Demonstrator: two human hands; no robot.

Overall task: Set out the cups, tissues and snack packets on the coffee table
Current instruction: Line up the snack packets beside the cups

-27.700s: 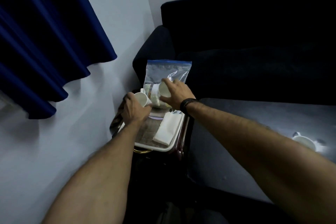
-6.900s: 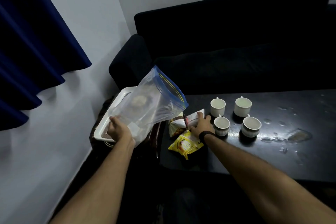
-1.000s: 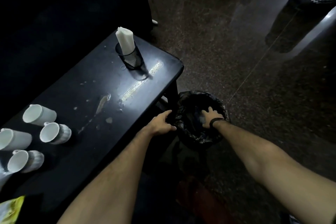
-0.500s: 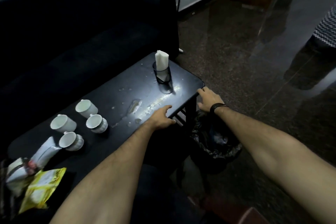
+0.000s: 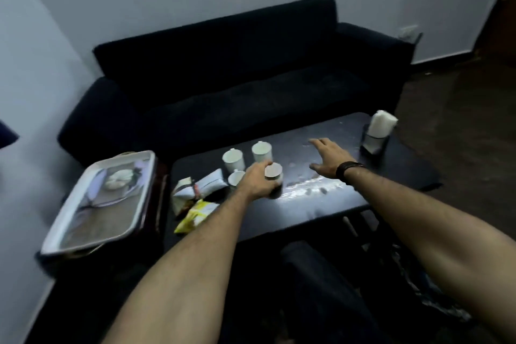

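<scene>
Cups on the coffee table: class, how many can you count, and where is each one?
4. Two cups stand at the back, one in front, beside the snack packets, and one in the left hand. None looks hidden.

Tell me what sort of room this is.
Probably a sitting room or lounge: a dark sofa against the wall, a low coffee table before it, set with cups and tissues.

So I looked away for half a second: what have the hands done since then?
The left hand left the table edge and now grips a cup. The right hand came off the table's end and hovers open above the tabletop. The other cups, snack packets and tissues stayed put.
</scene>
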